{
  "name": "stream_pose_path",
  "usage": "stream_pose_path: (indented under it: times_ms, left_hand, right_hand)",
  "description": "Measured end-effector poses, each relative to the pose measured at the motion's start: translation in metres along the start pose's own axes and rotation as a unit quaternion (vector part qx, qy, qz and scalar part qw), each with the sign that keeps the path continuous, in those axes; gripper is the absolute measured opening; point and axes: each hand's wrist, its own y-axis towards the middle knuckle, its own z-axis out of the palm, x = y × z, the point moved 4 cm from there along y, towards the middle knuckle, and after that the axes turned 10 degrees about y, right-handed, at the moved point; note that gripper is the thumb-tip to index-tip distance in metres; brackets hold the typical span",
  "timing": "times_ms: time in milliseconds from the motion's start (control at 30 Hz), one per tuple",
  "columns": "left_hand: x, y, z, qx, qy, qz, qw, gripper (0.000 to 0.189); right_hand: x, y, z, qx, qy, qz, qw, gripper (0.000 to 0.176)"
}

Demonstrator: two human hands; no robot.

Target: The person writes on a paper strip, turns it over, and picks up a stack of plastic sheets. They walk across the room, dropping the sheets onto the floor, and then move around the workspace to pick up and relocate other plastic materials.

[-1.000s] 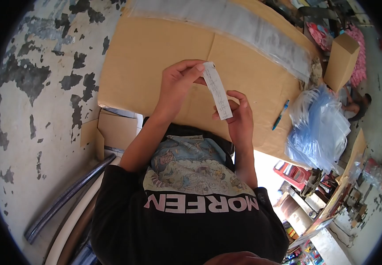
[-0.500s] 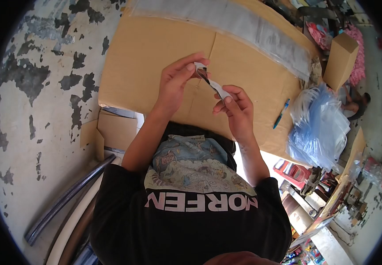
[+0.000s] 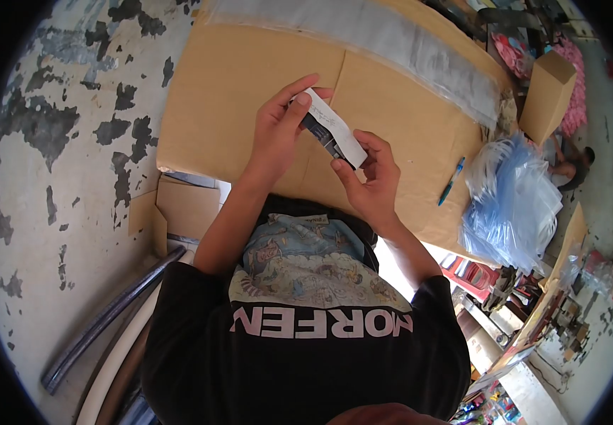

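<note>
A white paper slip [image 3: 339, 130] with faint writing lies along a dark, printed strip-like piece [image 3: 322, 136], both held above the brown cardboard surface [image 3: 235, 92]. At their upper left end, my left hand [image 3: 281, 120] pinches them between thumb and fingers. Closed on their lower right end is my right hand [image 3: 373, 170], its thumb at the dark piece and its fingers behind the paper. What the dark piece is cannot be made out.
A blue pen [image 3: 452, 181] lies on the cardboard, left of a heap of clear plastic bags [image 3: 508, 205]. An open cardboard box [image 3: 547, 95] stands at the upper right. Rolls [image 3: 108, 319] lean at lower left. Another person [image 3: 572, 168] sits far right.
The paper and dark piece have turned, so more of their faces shows. My right hand has shifted slightly left and down, its thumb now lower on the dark piece.
</note>
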Motion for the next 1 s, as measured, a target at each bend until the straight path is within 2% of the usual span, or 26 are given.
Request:
stream_pose_path:
  times_ms: [367, 433, 533, 600, 667, 733, 800, 1000]
  left_hand:
    - [0.003, 0.003, -0.007, -0.022, 0.003, 0.004, 1.000, 0.042]
    - [0.003, 0.004, -0.007, -0.020, -0.030, 0.003, 0.999, 0.038]
    - [0.003, 0.004, -0.005, 0.015, -0.059, 0.010, 0.998, 0.043]
    - [0.005, 0.005, -0.006, 0.035, -0.084, 0.012, 0.996, 0.041]
    - [0.005, 0.005, -0.004, 0.056, -0.108, 0.013, 0.992, 0.040]
    - [0.004, 0.004, -0.002, 0.021, 0.043, 0.023, 0.999, 0.036]
    - [0.003, 0.004, -0.002, 0.017, 0.055, 0.021, 0.998, 0.036]
    - [0.002, 0.002, -0.002, 0.004, 0.056, 0.027, 0.998, 0.033]
  right_hand:
    - [-0.003, -0.009, -0.002, -0.004, 0.013, 0.003, 1.000, 0.044]
    - [-0.006, -0.012, -0.004, -0.008, 0.018, -0.001, 1.000, 0.042]
    - [-0.008, -0.015, -0.003, -0.038, 0.096, 0.040, 0.994, 0.034]
    - [-0.009, -0.015, -0.004, -0.119, 0.198, 0.110, 0.967, 0.026]
    - [-0.014, -0.015, -0.006, -0.125, 0.231, 0.136, 0.955, 0.028]
    - [-0.019, -0.016, -0.009, -0.130, 0.262, 0.161, 0.942, 0.031]
    - [-0.023, -0.017, -0.010, -0.126, 0.265, 0.177, 0.939, 0.035]
    - [-0.024, -0.017, -0.004, -0.117, 0.295, 0.174, 0.932, 0.034]
